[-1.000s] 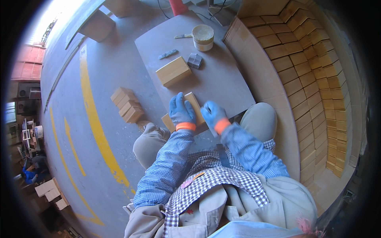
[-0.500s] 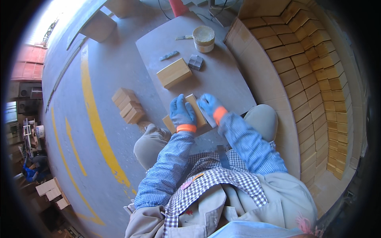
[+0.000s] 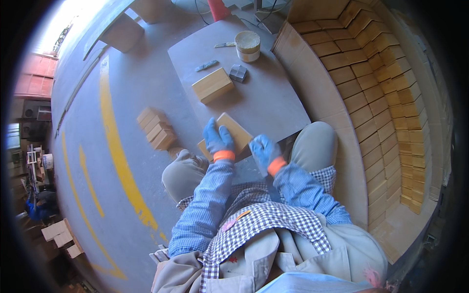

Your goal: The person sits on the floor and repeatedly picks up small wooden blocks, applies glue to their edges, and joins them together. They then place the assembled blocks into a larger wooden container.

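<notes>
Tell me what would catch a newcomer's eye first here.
Most likely the tall cardboard box along the right side, lined with rows of wooden blocks. Next, near the middle, the blue-gloved, orange-cuffed hands: the left hand lies on a pale wooden piece, the right hand is at its right edge. On the left, a worn yellow stripe runs along the grey floor.

Left hand [image 3: 219, 139] extended, right hand [image 3: 266, 150] curled
</notes>
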A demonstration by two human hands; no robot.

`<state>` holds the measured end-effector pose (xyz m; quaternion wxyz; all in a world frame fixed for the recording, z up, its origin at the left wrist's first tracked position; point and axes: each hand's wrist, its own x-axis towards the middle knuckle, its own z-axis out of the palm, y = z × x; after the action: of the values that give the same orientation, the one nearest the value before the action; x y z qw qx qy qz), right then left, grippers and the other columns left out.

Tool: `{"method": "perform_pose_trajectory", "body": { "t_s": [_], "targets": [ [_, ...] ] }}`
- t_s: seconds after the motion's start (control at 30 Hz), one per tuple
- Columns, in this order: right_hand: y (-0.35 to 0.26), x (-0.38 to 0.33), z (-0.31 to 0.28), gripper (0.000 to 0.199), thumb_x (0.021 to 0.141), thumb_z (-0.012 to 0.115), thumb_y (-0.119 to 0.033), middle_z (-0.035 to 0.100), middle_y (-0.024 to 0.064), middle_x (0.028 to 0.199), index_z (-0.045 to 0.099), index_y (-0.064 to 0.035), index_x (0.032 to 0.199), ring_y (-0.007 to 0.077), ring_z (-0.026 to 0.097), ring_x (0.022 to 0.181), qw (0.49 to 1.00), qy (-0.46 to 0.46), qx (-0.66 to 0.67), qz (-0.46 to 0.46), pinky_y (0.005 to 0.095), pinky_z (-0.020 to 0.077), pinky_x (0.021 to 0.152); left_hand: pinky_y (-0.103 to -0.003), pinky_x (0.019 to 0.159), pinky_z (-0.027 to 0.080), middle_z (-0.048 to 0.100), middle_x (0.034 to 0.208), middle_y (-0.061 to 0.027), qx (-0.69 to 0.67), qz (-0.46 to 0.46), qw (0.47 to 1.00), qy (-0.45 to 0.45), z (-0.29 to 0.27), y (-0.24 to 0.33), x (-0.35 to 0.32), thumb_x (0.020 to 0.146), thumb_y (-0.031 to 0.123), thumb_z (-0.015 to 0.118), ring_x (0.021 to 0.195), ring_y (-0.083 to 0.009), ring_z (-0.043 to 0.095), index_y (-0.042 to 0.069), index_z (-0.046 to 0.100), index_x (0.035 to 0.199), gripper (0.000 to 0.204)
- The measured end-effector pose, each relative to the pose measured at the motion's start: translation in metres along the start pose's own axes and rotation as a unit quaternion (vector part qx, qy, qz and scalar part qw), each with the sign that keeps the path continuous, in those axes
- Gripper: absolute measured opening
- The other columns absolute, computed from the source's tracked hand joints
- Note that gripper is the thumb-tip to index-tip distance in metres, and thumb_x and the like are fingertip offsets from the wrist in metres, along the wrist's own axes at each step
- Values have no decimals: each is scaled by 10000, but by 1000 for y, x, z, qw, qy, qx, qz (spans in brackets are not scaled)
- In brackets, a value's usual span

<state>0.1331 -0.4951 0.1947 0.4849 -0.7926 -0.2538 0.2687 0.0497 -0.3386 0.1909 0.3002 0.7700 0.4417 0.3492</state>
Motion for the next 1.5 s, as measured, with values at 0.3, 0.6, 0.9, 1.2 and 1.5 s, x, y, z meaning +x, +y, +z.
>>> {"method": "perform_pose_trajectory", "body": {
  "t_s": [0.3,0.6,0.9,1.2,1.5],
  "targets": [
    [10,58,-9,175,935,667,-224,605,-8,768,633,-55,907,77,509,698,992,-26,117,33,274,481,655,-553,1092,291,503,1324,-188,248,214,936,-128,-50,21,-1,692,493,804,1230,-400,470,95,389,1450,952],
    [-26,61,-1,207,902,646,-211,620,165,745,556,-59,793,326,590,639,992,17,-119,-22,404,499,624,-456,958,412,604,1186,-105,288,240,901,-219,-24,27,30,643,522,811,1105,-297,580,134,520,1319,833],
    [-37,74,1,148,893,631,-225,647,191,852,581,-94,848,427,629,791,984,44,-126,-118,496,513,680,-449,940,421,609,1176,-82,265,236,910,-217,-27,35,26,650,505,805,1088,-289,588,133,527,1297,796],
    [-39,95,7,180,896,646,-257,639,207,836,603,-92,838,445,600,759,993,31,-97,-66,476,510,677,-451,947,415,597,1192,-94,254,227,911,-230,-26,35,28,642,515,808,1105,-296,579,129,524,1292,807],
    [14,88,1,237,897,695,-276,612,21,732,624,-58,838,118,523,679,972,-153,134,119,321,482,645,-460,950,415,587,1201,-107,278,229,900,-245,-26,37,29,633,555,817,1116,-303,570,140,512,1302,844]
  ]
}}
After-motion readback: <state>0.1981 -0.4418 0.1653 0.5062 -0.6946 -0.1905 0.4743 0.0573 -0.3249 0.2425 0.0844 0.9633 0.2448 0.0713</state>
